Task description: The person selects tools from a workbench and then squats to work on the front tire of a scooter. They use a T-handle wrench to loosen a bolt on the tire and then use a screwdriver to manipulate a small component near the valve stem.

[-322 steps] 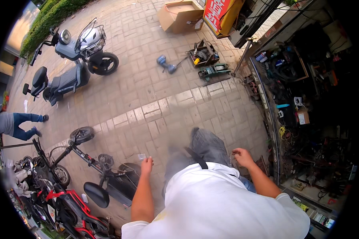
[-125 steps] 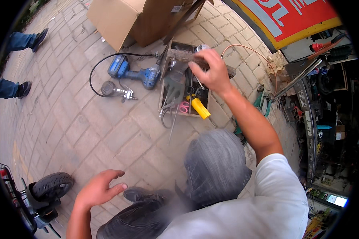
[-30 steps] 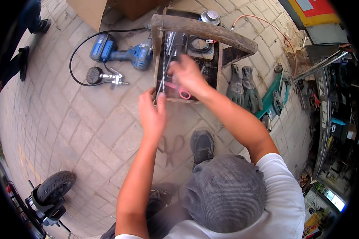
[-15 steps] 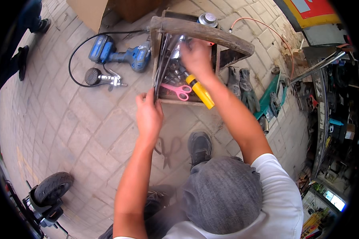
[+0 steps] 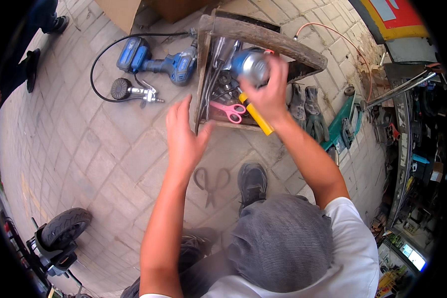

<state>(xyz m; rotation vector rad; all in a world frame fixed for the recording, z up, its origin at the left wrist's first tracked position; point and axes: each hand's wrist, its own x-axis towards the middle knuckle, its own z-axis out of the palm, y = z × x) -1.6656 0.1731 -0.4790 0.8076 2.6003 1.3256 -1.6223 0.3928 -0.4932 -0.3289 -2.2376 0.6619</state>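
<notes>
My right hand [image 5: 270, 94] grips a blue-and-silver can [image 5: 254, 68] above an old wooden toolbox [image 5: 263, 33]; motion blurs both hand and can. Beside the toolbox's near left corner is my left hand [image 5: 182, 136], fingers apart and holding nothing. Pink-handled scissors [image 5: 232, 112] lie inside the box among metal tools and thin rods [image 5: 214, 59]. Next to them a yellow-handled tool [image 5: 257, 115] leans across the near edge, below my right hand. The can and hand hide part of the box's contents.
Left of the toolbox lie a blue cordless power tool [image 5: 176, 68] and an air inflator [image 5: 143, 93] with a black hose. Dark scissors [image 5: 211, 185] rest near my shoe. Gloves [image 5: 315, 119] and a green tool [image 5: 340, 121] lie right. Another person's foot [image 5: 31, 69] shows far left.
My right hand has lifted the can from the box's far side and brought it nearer. My left hand has let go of the box's edge and opened.
</notes>
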